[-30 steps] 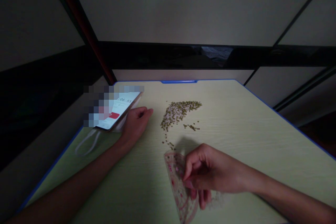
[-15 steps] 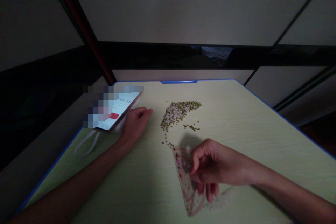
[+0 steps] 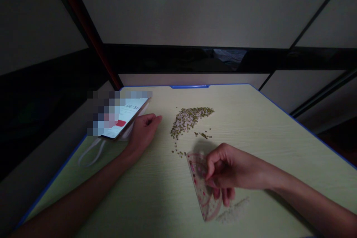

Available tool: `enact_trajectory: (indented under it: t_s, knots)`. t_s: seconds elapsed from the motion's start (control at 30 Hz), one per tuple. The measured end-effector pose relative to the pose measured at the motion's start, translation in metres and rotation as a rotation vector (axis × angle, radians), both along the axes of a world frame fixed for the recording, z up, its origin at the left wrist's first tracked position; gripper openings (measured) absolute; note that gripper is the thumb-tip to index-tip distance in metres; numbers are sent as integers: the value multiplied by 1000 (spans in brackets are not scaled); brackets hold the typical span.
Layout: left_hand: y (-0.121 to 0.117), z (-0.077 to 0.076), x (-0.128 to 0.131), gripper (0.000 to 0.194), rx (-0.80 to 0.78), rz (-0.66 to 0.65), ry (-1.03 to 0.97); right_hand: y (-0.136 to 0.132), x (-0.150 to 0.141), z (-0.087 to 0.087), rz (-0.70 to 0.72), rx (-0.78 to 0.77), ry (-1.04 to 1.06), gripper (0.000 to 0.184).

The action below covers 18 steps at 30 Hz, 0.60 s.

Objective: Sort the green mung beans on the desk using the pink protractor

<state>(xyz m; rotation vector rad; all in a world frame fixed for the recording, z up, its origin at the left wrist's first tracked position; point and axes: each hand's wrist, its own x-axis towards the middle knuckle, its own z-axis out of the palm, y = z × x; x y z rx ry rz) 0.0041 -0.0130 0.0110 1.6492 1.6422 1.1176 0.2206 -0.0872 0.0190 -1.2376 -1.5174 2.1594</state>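
My right hand (image 3: 231,171) pinches a clear pink plastic set square (image 3: 201,187), held on edge against the pale green table (image 3: 279,134). A pile of green and pale grains (image 3: 189,119) lies just beyond the set square's far tip. A small smear of pale grains (image 3: 234,210) lies by its near end. My left hand (image 3: 143,130) rests on the table with fingers loosely curled, touching the edge of a lit phone (image 3: 122,117) that leans on something white.
A white cord loop (image 3: 89,152) lies by the table's left edge. The table has a blue rim (image 3: 189,86). Behind it runs a dark rail and a plain wall. The room is dim.
My right hand has slid the set square away from me and to the right, toward the grain pile, uncovering a smear of pale grains. The left hand has stayed put.
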Motion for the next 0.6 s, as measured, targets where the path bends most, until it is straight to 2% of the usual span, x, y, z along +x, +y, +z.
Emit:
enact_trajectory:
  t_s: [0.23, 0.43, 0.6]
  knots:
    - [0, 1, -1, 35, 1, -3, 23, 6, 5, 1, 14, 50, 35, 12]
    - [0, 0, -2, 35, 15, -1, 39, 11, 8, 0, 5, 106, 16, 9]
    - [-1, 1, -1, 34, 12, 6, 39, 11, 8, 1, 3, 135, 52, 16]
